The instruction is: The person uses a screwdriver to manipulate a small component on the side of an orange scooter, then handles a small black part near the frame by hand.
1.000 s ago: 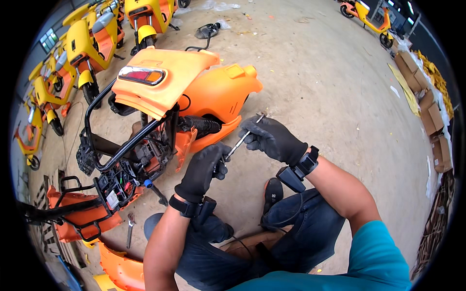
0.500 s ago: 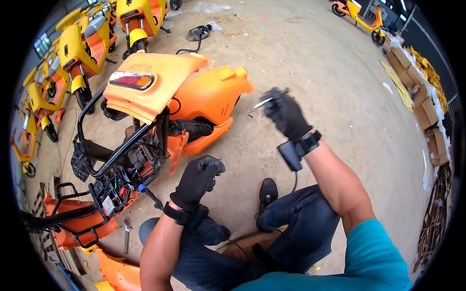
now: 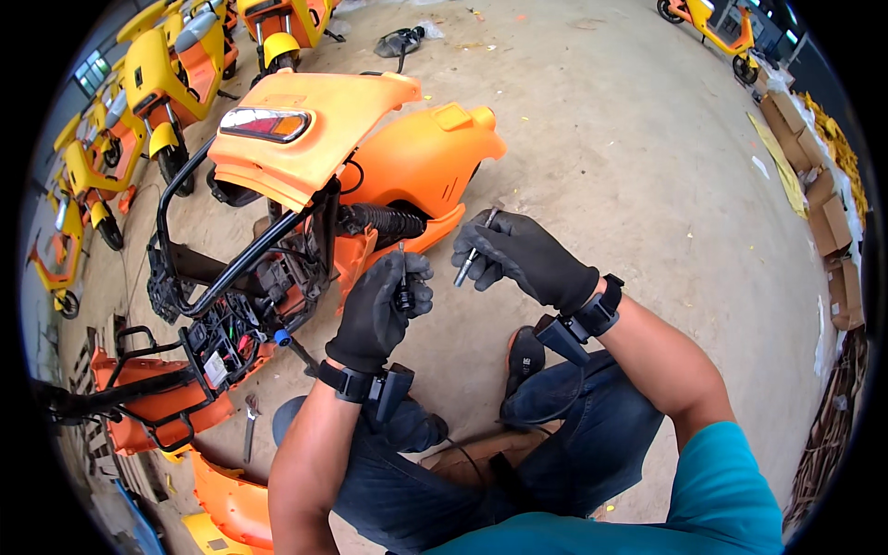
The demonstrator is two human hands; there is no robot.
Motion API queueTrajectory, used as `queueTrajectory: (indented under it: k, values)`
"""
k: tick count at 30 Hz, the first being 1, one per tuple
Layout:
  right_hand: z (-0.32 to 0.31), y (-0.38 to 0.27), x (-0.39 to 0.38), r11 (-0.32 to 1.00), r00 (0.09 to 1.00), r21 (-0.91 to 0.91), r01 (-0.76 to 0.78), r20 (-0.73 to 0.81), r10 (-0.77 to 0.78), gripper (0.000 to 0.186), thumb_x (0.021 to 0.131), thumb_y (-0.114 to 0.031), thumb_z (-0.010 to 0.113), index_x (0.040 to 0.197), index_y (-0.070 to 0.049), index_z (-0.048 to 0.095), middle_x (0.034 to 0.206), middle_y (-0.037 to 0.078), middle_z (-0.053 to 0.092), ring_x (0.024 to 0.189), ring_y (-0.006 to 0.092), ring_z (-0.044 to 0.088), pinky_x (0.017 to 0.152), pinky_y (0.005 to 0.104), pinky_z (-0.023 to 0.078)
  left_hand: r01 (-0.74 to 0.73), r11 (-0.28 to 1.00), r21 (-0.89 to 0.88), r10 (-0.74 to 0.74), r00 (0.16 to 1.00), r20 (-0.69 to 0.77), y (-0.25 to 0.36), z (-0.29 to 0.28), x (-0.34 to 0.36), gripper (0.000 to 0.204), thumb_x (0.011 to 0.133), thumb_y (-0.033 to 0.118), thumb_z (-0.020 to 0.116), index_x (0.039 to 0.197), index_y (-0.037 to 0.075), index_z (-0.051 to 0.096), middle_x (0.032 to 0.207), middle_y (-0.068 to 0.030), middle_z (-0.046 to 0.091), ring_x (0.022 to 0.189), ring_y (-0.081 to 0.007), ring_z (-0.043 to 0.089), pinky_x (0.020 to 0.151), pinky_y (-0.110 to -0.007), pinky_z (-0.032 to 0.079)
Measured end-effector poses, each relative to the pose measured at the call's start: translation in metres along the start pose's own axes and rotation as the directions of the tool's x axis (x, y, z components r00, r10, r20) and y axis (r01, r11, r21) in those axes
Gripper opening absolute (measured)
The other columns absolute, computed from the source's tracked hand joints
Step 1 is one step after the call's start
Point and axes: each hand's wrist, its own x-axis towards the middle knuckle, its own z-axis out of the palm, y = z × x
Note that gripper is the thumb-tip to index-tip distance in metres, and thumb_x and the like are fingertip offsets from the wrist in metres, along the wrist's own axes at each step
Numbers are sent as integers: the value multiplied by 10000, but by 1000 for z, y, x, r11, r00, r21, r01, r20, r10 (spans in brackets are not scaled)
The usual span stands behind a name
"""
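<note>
My gloved left hand [image 3: 377, 310] is closed round a small dark tool [image 3: 403, 292] with a thin upright shaft. My gloved right hand [image 3: 518, 259], a little to the right, grips a short silver metal rod [image 3: 466, 266], tilted with its lower end toward the left hand; the two pieces are apart. Behind my hands stands a partly stripped scooter: orange rear panel with tail light [image 3: 324, 129], orange rear fender [image 3: 425, 153], black tube frame [image 3: 240, 262], shock absorber [image 3: 370, 217] and exposed wiring [image 3: 222, 342]. My hands are above my bent legs.
Rows of yellow-orange scooters [image 3: 157, 83] stand upper left, another [image 3: 717, 32] upper right. A wrench [image 3: 250, 425] and loose orange panels [image 3: 231, 490] lie on the concrete floor [image 3: 610, 157] at lower left. Opened cardboard boxes [image 3: 823, 222] line the right side.
The silver rod first spanned both hands, then rose away in my right hand; now my right hand is lowered back near my left, with the rod angled downward and separate from the dark tool.
</note>
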Motion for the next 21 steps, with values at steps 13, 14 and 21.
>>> queueTrajectory:
  k: [13, 14, 21]
  values:
    - [-9, 13, 8, 972, 998, 232, 43, -55, -31, 238, 933, -226, 512, 1084, -47, 556, 937, 42, 623, 774, 92, 605, 709, 239, 511, 130, 988, 79, -131, 991, 11, 8, 21, -4, 305, 966, 335, 429, 1035, 58, 537, 655, 20, 466, 446, -44, 366, 390, -186, 279]
    - [-8, 13, 8, 969, 999, 245, 30, -45, -20, 237, 932, -227, 515, 1084, -50, 558, 938, 42, 623, 776, 92, 605, 709, 238, 511, 138, 988, 74, -139, 990, 19, 10, 22, -5, 300, 965, 335, 431, 1035, 63, 536, 647, 23, 459, 444, -42, 355, 387, -186, 270]
    - [-6, 14, 7, 950, 1000, 311, 12, -15, -8, 229, 932, -236, 525, 1068, -53, 548, 943, 45, 613, 789, 91, 599, 727, 233, 509, 135, 989, 51, -137, 990, 41, 10, 23, -6, 265, 969, 303, 432, 1048, 63, 515, 622, 24, 444, 416, -43, 331, 365, -187, 251]
